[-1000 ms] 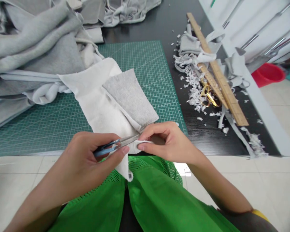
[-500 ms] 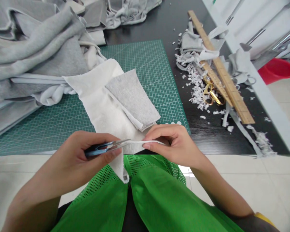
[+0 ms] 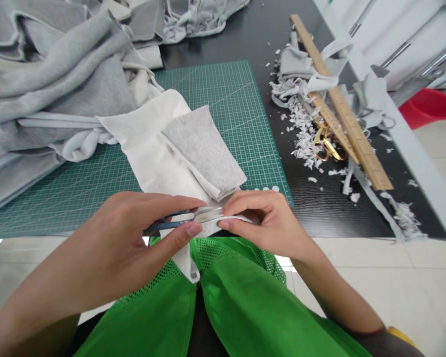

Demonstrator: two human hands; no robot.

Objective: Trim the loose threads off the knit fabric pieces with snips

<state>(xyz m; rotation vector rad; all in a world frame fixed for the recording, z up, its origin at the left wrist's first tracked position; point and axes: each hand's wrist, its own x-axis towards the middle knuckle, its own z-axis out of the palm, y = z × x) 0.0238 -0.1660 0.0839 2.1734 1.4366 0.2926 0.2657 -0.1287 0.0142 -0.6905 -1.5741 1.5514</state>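
My left hand (image 3: pixel 152 233) is closed around small blue-handled thread snips (image 3: pixel 204 215), their blades pointing right along a fabric edge. My right hand (image 3: pixel 262 218) pinches the edge of a white piece of fabric (image 3: pixel 156 158) between thumb and fingers. The snips' tips lie close beside the right fingertips; whether they are cutting cannot be made out. From the mat's front edge the white fabric hangs down over a green apron (image 3: pixel 245 297). A folded grey fabric piece (image 3: pixel 208 151) rests on the white cloth just beyond my hands.
A green cutting mat (image 3: pixel 226 89) lies on the black table. Heaped grey fabric (image 3: pixel 59 74) covers the left side. To the right are wooden rulers (image 3: pixel 357 134), gold scissors (image 3: pixel 326 141) and fabric scraps (image 3: pixel 305 134). A red bucket (image 3: pixel 427 109) stands beyond the table.
My left hand and the snips have moved right, bringing the blades up to the right fingertips. My right hand stays nearly in place, still pinching the fabric edge.
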